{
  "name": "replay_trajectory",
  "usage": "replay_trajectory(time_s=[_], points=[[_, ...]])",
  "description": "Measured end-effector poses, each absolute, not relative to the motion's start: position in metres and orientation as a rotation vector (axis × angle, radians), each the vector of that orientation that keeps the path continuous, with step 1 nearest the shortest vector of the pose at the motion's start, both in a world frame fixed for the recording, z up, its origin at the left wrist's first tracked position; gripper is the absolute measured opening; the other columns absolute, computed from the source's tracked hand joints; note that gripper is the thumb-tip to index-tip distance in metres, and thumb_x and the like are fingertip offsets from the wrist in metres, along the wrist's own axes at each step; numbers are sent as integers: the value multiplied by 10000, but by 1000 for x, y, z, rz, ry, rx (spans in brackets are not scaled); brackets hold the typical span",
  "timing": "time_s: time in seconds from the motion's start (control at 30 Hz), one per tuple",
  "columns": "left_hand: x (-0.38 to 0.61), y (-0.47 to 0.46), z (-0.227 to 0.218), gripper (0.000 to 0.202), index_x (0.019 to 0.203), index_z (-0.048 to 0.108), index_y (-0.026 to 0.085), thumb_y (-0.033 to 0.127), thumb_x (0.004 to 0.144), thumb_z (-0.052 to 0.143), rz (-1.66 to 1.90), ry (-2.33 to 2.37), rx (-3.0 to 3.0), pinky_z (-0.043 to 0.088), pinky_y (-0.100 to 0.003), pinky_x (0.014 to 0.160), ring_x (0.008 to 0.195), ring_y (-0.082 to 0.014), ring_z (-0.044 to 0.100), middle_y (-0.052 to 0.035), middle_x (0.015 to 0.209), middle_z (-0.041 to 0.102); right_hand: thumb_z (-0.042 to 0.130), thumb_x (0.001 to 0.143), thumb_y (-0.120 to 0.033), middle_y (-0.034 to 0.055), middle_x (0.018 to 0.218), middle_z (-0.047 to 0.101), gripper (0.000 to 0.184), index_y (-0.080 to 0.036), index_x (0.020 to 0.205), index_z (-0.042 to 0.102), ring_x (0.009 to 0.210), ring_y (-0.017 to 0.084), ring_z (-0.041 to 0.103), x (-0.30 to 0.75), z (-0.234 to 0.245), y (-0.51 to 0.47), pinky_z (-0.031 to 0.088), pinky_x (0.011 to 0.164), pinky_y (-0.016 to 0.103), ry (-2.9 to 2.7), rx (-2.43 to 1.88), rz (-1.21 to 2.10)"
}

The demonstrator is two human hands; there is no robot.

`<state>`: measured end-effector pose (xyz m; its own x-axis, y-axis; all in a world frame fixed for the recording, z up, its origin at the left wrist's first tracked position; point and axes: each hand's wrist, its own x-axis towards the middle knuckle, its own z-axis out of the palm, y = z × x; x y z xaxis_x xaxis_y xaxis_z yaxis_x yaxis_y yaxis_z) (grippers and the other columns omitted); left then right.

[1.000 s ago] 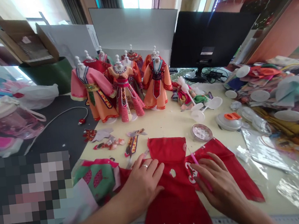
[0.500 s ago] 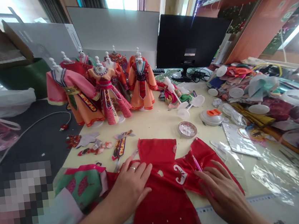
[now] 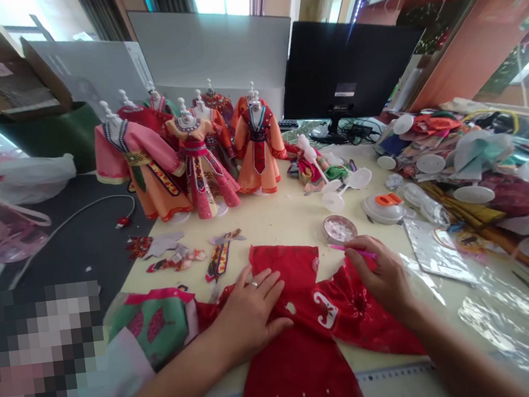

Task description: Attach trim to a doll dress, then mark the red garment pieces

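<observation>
A small red doll robe point(image 3: 303, 334) lies spread on the pale yellow table point(image 3: 286, 221) in front of me, with a white and red patch point(image 3: 324, 300) near its middle. My left hand point(image 3: 251, 311) rests flat on the robe's left half, fingers stretched out, a ring on one finger. My right hand point(image 3: 380, 271) is closed on a thin pink stick point(image 3: 352, 251), whose tip points toward a small round dish of white beads point(image 3: 339, 229).
Several dressed doll mannequins point(image 3: 193, 155) stand at the back, with a black monitor point(image 3: 350, 71) behind. Small trim pieces point(image 3: 179, 253) lie left of the robe, a green and pink garment point(image 3: 156, 319) beside it. Fabric and white discs point(image 3: 461, 163) pile up on the right. A ruler point(image 3: 394, 372) lies along the front edge.
My right hand has lifted off the robe's right sleeve and moved up toward the bead dish with the pink stick. My left hand stays flat on the robe.
</observation>
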<state>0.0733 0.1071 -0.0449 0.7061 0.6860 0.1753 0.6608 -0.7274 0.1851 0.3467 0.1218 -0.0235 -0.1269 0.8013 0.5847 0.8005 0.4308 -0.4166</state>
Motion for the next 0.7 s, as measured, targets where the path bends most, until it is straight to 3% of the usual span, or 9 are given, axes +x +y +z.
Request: replay_trajectory(time_s=[0.17,0.33,0.7], points=[[73,105,-57,581,1263,534,119,550,915,360,423,1105,2826,253,-569,1057,1221,-314,480,-157,1297,554,520,864,-192,20,757,622,64,-219,822,558,785,180,600,350,-35,120,495,737,328,-1920,-1334,-26],[70,102,-63,591,1281,513,116,555,910,375,491,1112,2828,232,-555,1076,1236,-303,462,-140,1316,544,537,838,-126,2,720,625,100,-225,840,553,763,177,614,353,-38,122,492,831,358,-1979,-1259,-156],[64,104,-68,584,1286,513,126,552,918,358,531,1110,2790,161,-540,1115,1271,-288,416,-128,1337,525,540,836,-133,7,737,631,102,-233,849,554,814,192,609,355,-43,124,493,840,373,-2046,-1288,-84]])
